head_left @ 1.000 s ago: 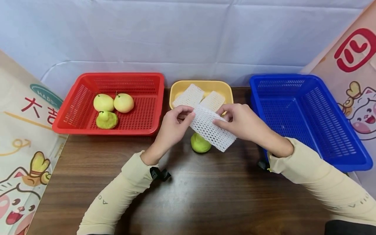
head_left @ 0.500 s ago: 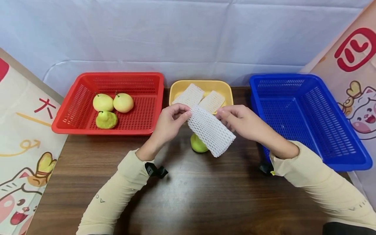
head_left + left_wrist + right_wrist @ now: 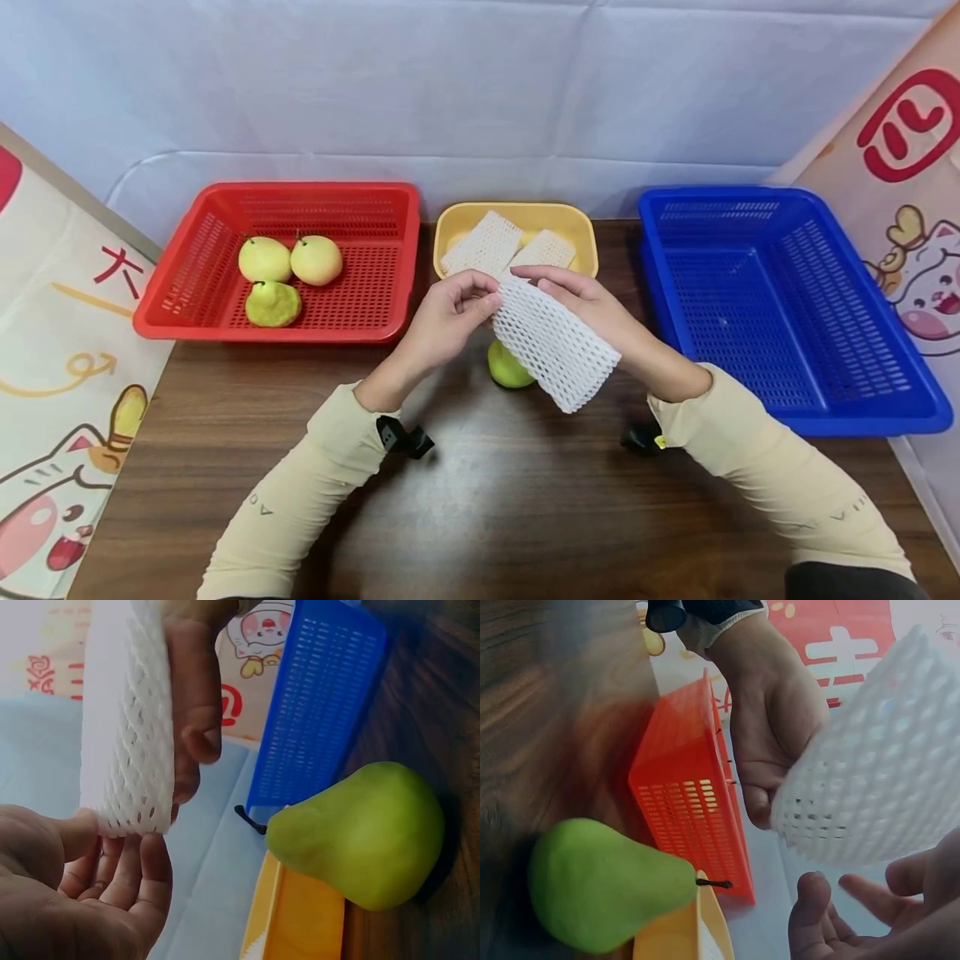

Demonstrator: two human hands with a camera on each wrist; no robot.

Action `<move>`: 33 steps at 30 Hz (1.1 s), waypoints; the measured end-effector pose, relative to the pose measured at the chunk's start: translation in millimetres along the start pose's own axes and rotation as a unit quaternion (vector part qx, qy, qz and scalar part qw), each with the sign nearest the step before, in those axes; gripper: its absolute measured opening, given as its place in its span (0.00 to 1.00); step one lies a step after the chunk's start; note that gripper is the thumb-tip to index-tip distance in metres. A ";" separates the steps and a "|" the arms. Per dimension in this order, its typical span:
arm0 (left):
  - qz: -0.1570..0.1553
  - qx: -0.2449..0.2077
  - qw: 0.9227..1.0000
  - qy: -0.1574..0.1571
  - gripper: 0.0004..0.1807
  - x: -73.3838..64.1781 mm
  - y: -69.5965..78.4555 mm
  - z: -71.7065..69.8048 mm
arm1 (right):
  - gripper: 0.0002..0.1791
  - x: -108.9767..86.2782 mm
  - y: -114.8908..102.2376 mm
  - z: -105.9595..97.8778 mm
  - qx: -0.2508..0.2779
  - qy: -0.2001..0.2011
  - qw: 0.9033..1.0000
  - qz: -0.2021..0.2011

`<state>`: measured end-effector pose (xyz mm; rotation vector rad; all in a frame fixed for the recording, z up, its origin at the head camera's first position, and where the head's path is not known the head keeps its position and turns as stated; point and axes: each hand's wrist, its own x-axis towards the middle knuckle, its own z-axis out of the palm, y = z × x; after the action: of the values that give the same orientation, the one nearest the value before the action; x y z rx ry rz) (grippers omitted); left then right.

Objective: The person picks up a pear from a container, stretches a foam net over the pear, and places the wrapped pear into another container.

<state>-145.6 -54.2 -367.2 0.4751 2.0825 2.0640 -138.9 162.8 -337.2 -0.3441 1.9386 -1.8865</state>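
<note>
My left hand point(image 3: 442, 321) pinches one end of a white foam fruit net point(image 3: 558, 343) between thumb and fingers. The flattened net slants down to the right above the table. Right beside its upper edge is my right hand point(image 3: 600, 312), fingers extended and loosely spread; in the right wrist view they stand just apart from the mesh. Below the net a green pear point(image 3: 507, 367) rests on the table, partly covered in the head view. Both wrist views show this pear point(image 3: 367, 836) whole, lying with its dark stem toward the yellow tray.
A red basket point(image 3: 277, 335) at left holds two pale round pears point(image 3: 317, 260) and a lumpy green pear point(image 3: 273, 305). At the back, the yellow tray point(image 3: 517, 210) contains more foam nets point(image 3: 483, 243). A blue basket point(image 3: 750, 300) stands at right.
My right hand lets go of the net's side and moves left along its upper edge, fingers extending. The net swings slightly lower at its free end; my left hand keeps its pinch.
</note>
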 end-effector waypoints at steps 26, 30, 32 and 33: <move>-0.092 -0.283 0.955 0.013 0.11 -0.7 -11.3 9.1 | 0.07 6.6 26.4 7.9 0.006 0.090 0.996 -0.009; -0.098 -0.296 0.949 0.038 0.12 -2.3 -12.7 10.3 | 0.05 6.5 30.6 10.1 0.021 0.098 0.995 0.005; -0.104 -0.296 0.948 0.053 0.11 -3.7 -14.0 11.8 | 0.04 6.4 33.7 10.2 0.023 0.102 0.995 0.004; -0.108 -0.294 0.948 0.062 0.11 -4.5 -14.6 12.9 | 0.04 6.1 35.5 10.3 0.021 0.104 0.994 0.002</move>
<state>-138.5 -43.5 -382.5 0.0233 1.3738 2.4642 -135.9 152.7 -373.1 -0.1349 2.0248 -2.0255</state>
